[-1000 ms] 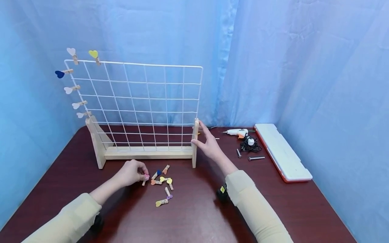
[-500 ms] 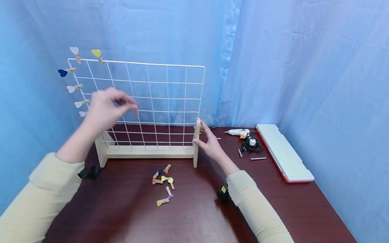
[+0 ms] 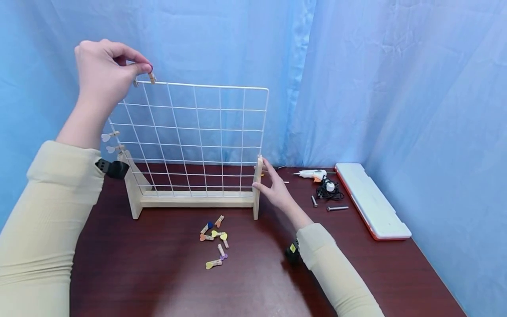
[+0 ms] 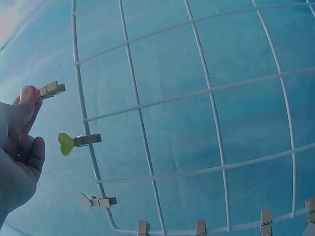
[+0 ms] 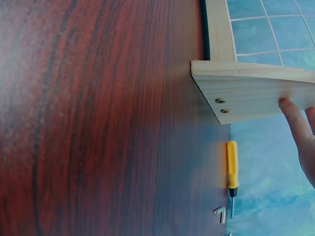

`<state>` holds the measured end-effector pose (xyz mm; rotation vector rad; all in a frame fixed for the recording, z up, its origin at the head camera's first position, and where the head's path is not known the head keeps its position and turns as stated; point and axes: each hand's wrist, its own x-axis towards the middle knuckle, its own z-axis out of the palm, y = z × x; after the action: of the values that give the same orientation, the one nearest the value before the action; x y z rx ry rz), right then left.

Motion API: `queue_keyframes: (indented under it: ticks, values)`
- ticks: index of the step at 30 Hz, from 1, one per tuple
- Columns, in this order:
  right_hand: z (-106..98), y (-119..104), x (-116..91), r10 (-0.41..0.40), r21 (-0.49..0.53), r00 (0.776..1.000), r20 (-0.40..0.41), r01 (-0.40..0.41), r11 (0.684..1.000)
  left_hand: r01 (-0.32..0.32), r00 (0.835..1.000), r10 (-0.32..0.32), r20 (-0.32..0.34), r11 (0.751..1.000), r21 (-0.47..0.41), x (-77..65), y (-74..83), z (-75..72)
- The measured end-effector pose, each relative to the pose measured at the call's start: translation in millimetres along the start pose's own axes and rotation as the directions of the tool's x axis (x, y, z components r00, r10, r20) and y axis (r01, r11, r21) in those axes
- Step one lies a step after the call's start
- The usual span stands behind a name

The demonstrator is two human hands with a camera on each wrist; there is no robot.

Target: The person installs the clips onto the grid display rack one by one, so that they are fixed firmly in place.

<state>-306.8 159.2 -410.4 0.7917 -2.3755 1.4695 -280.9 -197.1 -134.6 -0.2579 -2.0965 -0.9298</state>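
- At far left, head view: left hand (image 3: 104,72), thumb and index fingertip pinching pink-headed clothespin (image 3: 152,78) at top bar of white wire grid (image 3: 198,128), toward left end.
- At right end of grid, same view: right hand (image 3: 275,189), fingers spread, thumb touching near edge of wooden end panel (image 3: 257,193).
- Along left side wire: two white heart clips (image 3: 107,137) in sight; upper left corner hidden behind left hand.
- Near side of grid, scattered on dark red table (image 3: 237,290): seven loose heart clips (image 3: 215,263); one dark blue, two orange, three yellow, one purple.
- Farther right: white glue gun (image 3: 310,174), black cord (image 3: 322,192) just beside it, two metal bolts (image 3: 338,208) nearer, long white case (image 3: 368,198) with orange-red edge, rightmost.
- At far side: blue curtain (image 3: 356,66).
- Left wrist view: pinched clothespin near top bar but apart from it, wooden end pointing toward wire; yellow-green heart clip (image 4: 66,143) and white-headed clip (image 4: 98,202) fastened on same bar.
- Right wrist view: straight finger of right hand touching outer face of end panel; two screw heads (image 5: 220,101) in that face; yellow-handled screwdriver (image 5: 232,164) on table, small metal piece (image 5: 221,213) near it, kind unclear.
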Motion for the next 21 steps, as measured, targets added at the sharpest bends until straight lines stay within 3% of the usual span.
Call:
queue_keyframes:
  ticks: [6,9,17,21]
  values:
    - [-3,-26,-3,-0.025,0.015,1.000,0.011,0.025,1.000,0.021,0.998,-0.023,0.051,0.999,0.035,8.6,-5.6,5.9]
    - [-2,-27,-4,-0.022,0.010,1.000,0.014,0.022,1.000,0.027,0.997,-0.031,0.069,0.998,0.058,9.2,-8.5,8.2]
    - [1,3,1,-0.012,-0.028,1.000,-0.001,0.012,1.000,-0.003,0.995,-0.009,0.097,0.991,0.130,8.4,-13.7,11.8]
    - [1,8,3,-0.022,-0.015,1.000,-0.002,0.022,1.000,-0.001,0.993,-0.018,0.117,0.987,0.158,8.9,-13.5,13.1]
